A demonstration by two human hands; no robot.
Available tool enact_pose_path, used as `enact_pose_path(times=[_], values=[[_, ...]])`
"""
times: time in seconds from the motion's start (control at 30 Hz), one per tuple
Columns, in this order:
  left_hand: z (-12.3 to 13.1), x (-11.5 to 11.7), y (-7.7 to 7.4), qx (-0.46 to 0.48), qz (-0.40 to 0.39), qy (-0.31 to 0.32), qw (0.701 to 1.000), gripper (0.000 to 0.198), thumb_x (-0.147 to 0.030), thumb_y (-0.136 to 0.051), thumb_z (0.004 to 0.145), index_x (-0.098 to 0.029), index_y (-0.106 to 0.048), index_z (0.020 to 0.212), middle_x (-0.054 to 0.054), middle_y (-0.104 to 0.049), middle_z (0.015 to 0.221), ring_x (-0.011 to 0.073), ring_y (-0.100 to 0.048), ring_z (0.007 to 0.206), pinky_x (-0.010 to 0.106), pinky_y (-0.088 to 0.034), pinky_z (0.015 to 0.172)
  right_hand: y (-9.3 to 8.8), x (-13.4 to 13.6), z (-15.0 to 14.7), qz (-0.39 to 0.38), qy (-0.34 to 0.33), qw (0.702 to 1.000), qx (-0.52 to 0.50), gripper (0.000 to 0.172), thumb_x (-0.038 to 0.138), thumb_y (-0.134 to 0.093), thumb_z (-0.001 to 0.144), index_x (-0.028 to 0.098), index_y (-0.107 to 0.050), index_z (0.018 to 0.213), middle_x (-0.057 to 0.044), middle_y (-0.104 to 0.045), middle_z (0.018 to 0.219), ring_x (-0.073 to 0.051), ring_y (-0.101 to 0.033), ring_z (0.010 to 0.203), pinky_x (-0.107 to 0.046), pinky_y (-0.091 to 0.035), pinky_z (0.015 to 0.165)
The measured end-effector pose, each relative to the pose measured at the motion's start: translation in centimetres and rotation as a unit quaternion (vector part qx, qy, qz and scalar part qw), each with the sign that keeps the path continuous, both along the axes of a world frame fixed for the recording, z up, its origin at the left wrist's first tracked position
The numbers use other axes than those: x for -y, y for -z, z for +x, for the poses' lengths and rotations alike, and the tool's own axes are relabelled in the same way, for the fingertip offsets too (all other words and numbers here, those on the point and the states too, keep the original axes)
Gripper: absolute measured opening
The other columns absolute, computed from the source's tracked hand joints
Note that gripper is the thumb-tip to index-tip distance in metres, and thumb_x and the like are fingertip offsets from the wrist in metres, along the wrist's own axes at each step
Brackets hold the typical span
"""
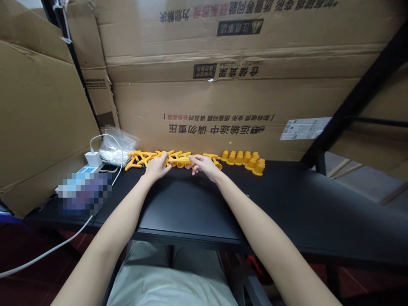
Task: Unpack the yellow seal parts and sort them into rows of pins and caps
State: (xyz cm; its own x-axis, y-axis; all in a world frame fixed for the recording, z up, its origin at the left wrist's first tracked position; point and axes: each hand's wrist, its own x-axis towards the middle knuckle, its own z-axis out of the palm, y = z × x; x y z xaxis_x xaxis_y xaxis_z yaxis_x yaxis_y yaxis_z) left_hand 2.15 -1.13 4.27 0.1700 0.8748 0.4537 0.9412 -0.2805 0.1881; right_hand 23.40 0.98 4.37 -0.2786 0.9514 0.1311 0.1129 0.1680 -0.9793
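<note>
A long yellow plastic piece (179,160) spans the gap between my two hands, just above the black table. My left hand (157,166) is closed around its left end. The right end is pinched by my right hand (205,165), thumb on top and the other fingers curled. Behind and left of the hands lies a row of yellow branched plastic pieces (139,160), partly hidden by my fingers. Some round yellow cup-like parts (180,165) show below the held piece. Several yellow stepped cups (247,158) stand in rows right of my right hand.
The black table (188,204) meets a tall cardboard sheet (204,97) at the back. On the left are a power strip with a white charger (93,159), a white cable (72,239), a phone (109,168) and a clear plastic bag (116,144). A black post (353,93) slants at right.
</note>
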Motion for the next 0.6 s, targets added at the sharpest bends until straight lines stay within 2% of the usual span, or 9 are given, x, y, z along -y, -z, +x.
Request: enact_pose_path(times=[0.3,0.6], values=[[-0.46,0.07,0.09,0.046,-0.011,0.058,0.997,0.034,-0.045,-0.054,0.082,-0.023,-0.048,0.108,0.004,-0.066,0.088,0.0231,-0.065,0.085,0.031,-0.047,0.074,0.21,-0.36,0.23,-0.014,-0.006,1.0,-0.009,0.021,0.036,-0.055,0.091,0.015,-0.06,0.091,-0.003,-0.07,0.067,-0.008,-0.059,0.042,-0.016,-0.042,0.041],[-0.52,0.09,0.04,0.061,-0.02,0.069,0.996,0.032,-0.046,-0.049,0.085,-0.023,-0.049,0.108,0.004,-0.066,0.085,0.0236,-0.065,0.083,0.034,-0.048,0.076,0.36,-0.4,0.5,-0.016,-0.012,1.0,-0.015,0.015,0.029,-0.057,0.091,0.015,-0.059,0.095,-0.003,-0.07,0.068,-0.007,-0.059,0.045,-0.015,-0.043,0.043]])
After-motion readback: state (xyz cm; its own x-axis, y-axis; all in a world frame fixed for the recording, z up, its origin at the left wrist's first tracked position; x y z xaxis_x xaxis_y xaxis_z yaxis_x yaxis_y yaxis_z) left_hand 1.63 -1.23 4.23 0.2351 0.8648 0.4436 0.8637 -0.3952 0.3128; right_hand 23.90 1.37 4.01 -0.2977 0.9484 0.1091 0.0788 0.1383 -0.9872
